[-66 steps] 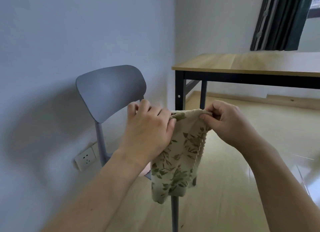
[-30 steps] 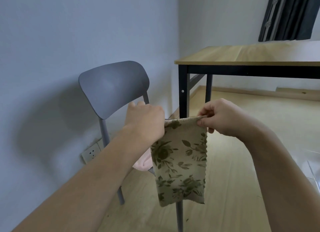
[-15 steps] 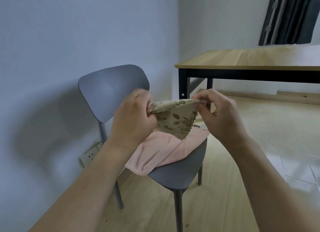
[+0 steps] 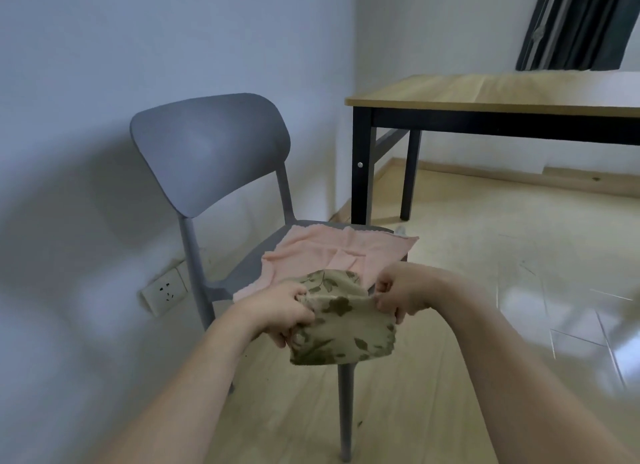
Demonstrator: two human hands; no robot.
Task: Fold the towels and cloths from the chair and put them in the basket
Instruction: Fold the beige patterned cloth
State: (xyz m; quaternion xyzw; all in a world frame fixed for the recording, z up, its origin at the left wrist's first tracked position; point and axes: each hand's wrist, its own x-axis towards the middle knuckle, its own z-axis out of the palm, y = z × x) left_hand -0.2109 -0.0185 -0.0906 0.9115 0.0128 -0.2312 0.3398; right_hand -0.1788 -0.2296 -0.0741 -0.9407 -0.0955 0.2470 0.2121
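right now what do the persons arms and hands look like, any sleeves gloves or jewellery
Both forearms are bare right to the frame's bottom edge, so no sleeves show. The left hand and right hand wear no gloves, and no watch or bracelet shows at either wrist. The fingers are too blurred to rule out a ring.
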